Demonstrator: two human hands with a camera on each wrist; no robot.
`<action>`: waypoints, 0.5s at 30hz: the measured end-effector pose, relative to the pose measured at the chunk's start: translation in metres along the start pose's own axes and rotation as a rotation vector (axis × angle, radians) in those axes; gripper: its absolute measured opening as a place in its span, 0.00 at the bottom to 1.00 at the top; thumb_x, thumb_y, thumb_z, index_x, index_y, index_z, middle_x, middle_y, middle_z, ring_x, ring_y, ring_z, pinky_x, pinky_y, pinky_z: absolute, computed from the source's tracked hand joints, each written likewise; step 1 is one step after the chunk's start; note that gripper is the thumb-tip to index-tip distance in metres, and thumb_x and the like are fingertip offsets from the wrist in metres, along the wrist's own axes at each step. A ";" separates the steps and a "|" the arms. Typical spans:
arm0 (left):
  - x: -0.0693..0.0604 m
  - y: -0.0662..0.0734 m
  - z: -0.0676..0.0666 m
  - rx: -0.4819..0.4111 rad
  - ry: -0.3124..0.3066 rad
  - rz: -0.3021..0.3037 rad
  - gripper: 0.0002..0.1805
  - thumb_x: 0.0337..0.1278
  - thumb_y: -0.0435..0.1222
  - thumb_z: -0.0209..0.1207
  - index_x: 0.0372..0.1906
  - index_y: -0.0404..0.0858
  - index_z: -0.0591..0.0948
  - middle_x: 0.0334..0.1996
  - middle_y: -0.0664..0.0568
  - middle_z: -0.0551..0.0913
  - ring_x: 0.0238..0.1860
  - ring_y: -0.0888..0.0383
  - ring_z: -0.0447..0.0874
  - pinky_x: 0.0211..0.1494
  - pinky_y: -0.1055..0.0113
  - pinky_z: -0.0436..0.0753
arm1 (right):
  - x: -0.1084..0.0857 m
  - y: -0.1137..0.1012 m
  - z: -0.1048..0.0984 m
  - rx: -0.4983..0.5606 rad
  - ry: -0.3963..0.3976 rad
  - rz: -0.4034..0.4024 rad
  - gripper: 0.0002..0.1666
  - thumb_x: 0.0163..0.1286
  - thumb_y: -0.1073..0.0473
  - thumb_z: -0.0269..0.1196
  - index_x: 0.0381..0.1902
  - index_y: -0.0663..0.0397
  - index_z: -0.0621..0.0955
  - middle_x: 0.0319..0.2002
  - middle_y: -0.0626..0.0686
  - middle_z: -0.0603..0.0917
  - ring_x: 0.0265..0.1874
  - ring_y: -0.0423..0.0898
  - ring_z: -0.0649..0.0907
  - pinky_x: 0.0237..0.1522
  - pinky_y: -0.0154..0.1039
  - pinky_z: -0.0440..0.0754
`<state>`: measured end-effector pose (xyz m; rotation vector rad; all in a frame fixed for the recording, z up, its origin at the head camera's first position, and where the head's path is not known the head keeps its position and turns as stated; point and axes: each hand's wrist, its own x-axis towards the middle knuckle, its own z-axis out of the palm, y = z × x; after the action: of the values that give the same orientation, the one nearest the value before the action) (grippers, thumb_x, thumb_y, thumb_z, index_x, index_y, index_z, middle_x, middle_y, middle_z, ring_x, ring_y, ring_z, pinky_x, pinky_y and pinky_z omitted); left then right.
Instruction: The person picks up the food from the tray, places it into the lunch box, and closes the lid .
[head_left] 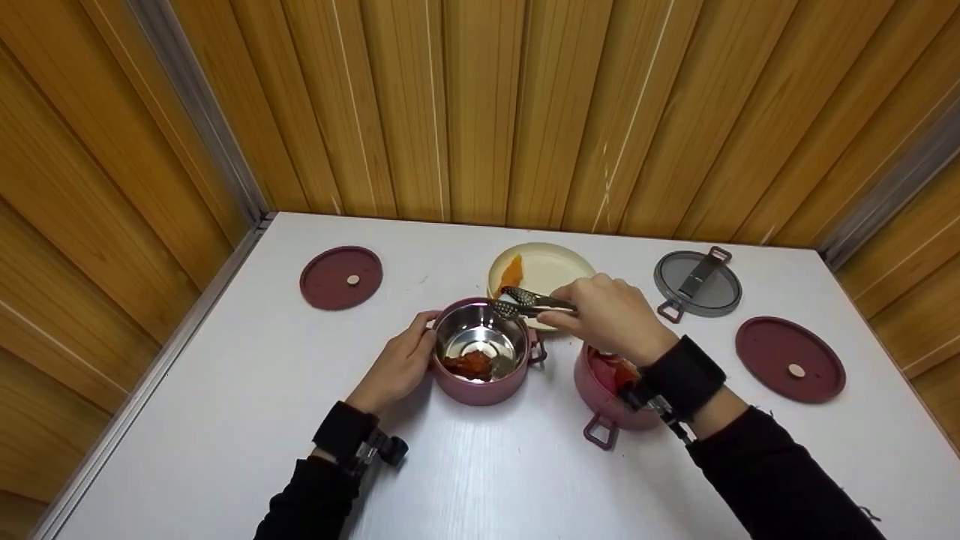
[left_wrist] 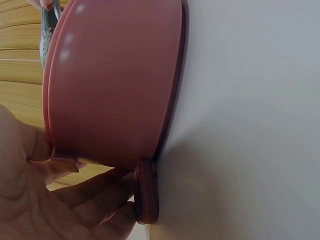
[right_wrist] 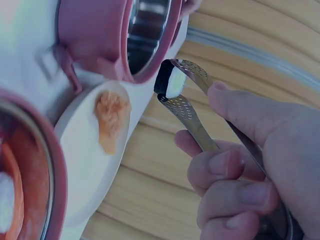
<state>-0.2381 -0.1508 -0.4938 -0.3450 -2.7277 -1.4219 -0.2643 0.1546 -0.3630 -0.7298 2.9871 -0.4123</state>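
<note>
- Holding pot (head_left: 480, 393) with left hand (head_left: 403, 361); with meat (head_left: 469, 365) already inside;
- Clasping tongs (right_wrist: 184, 111) in right hand (head_left: 611, 319), around sushi roll (right_wrist: 172, 82); not yet set down

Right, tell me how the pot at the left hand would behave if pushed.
The pot would probably slide rather than tip, sitting squat on the table. Its wall seems stiff, showing no dent beside the left hand. The brown piece inside may slip, since the lining looks smooth and shiny.
</note>
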 end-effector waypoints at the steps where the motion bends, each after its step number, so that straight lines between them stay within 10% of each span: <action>1: 0.000 0.000 0.000 0.001 -0.003 -0.002 0.21 0.87 0.40 0.41 0.73 0.46 0.74 0.68 0.38 0.82 0.72 0.40 0.80 0.74 0.40 0.77 | 0.001 -0.003 0.002 -0.003 0.007 -0.012 0.24 0.75 0.41 0.69 0.56 0.52 0.91 0.49 0.57 0.94 0.31 0.49 0.84 0.34 0.50 0.82; 15: -0.001 0.005 0.001 0.000 -0.028 -0.021 0.21 0.87 0.39 0.43 0.74 0.46 0.74 0.67 0.42 0.83 0.69 0.45 0.81 0.73 0.42 0.77 | 0.020 -0.025 0.039 -0.101 0.001 -0.052 0.19 0.71 0.42 0.73 0.31 0.49 0.89 0.25 0.49 0.86 0.26 0.49 0.83 0.28 0.51 0.79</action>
<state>-0.2360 -0.1477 -0.4904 -0.3391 -2.7615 -1.4331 -0.2673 0.1143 -0.3933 -0.8180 3.0139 -0.2655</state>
